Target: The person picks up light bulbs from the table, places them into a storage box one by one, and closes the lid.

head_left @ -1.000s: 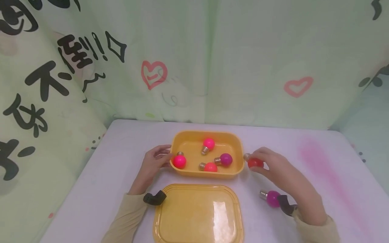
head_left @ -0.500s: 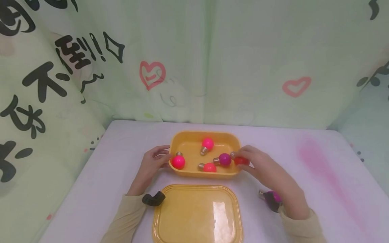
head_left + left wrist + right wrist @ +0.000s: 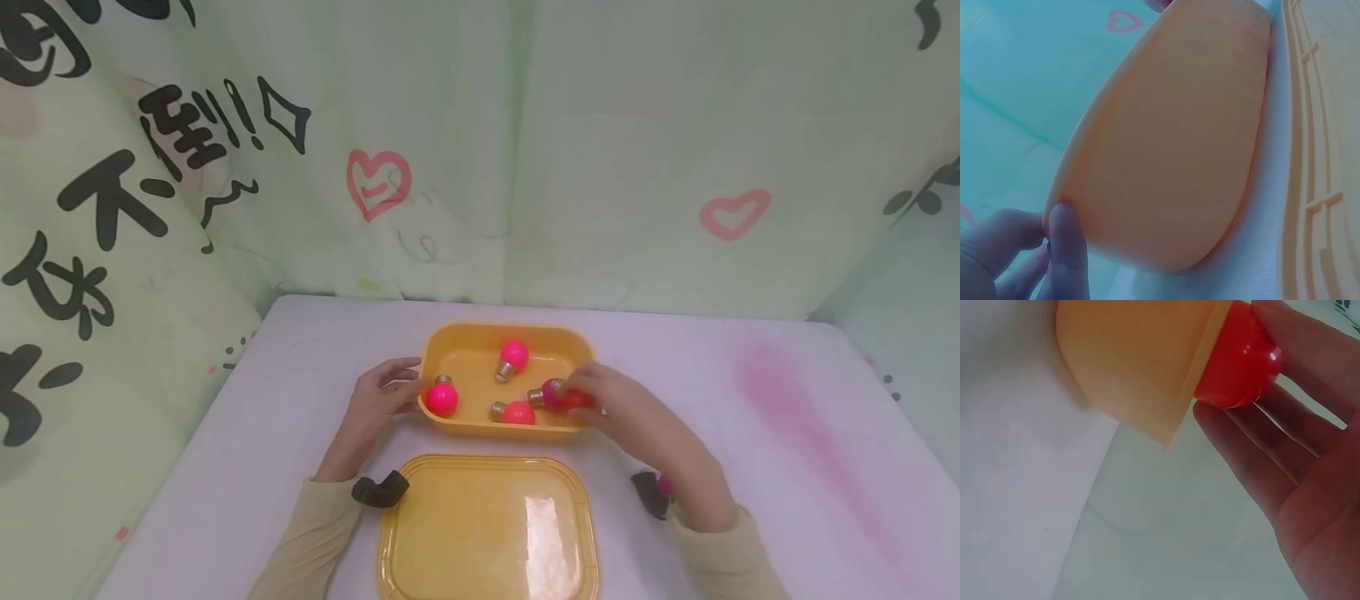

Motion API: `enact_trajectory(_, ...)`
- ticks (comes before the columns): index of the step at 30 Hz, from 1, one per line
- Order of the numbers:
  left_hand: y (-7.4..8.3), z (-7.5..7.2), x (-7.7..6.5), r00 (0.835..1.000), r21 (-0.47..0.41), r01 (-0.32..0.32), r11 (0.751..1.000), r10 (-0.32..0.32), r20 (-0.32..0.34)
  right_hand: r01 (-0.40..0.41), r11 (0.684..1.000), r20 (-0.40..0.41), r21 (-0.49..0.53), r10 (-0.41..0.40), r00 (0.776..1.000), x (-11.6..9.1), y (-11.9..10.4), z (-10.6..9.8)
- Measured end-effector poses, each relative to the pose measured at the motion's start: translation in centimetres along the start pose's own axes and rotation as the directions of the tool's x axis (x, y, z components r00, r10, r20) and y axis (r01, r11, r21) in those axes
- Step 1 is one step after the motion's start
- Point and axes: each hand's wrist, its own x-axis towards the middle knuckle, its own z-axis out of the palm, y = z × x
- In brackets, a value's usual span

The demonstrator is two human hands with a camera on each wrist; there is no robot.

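My left hand (image 3: 381,398) pinches the left end of a yellow plastic box (image 3: 487,432); in the left wrist view the thumb (image 3: 1067,240) and fingers meet at its rim. A red light bulb (image 3: 1235,359) is gripped between the thumb and fingers of my right hand (image 3: 630,412), over the box's right end. Inside the box lie a pink bulb (image 3: 442,400) at the left, another pink bulb (image 3: 514,354) at the back, a coral bulb (image 3: 519,413) at the front and a purple bulb (image 3: 552,392) beside the held one.
A yellow lid (image 3: 487,525) lies flat in front of the box. On the white table (image 3: 750,417), another purple bulb (image 3: 664,484) is mostly hidden behind the right wrist's black camera mount (image 3: 649,494). A printed curtain (image 3: 600,167) hangs behind the table.
My right hand has carried the red bulb leftward from beside the box to over its right end. The left hand has stayed at the box's left end.
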Motion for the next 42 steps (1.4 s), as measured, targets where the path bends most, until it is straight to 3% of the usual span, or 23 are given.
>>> enact_trajectory(9,0.0,-0.1,0.0,1.000,-0.005,-0.006,1.000,0.006,-0.001,0.031,0.999,0.014,-0.012,-0.031,0.999,0.8,0.1,0.7)
enact_trajectory(22,0.0,-0.1,0.1,1.000,-0.011,-0.014,1.000,0.014,0.012,-0.021,1.000,0.057,-0.002,0.021,0.998,2.1,0.1,1.5)
enact_trajectory(32,0.2,-0.1,0.0,1.000,0.001,-0.018,1.000,0.018,0.004,0.032,0.999,0.061,-0.015,-0.032,0.998,3.0,0.3,2.1)
enact_trajectory(42,0.2,0.0,0.0,1.000,0.001,-0.027,1.000,0.027,0.002,-0.013,1.000,0.106,-0.007,0.014,0.994,3.5,0.3,2.5)
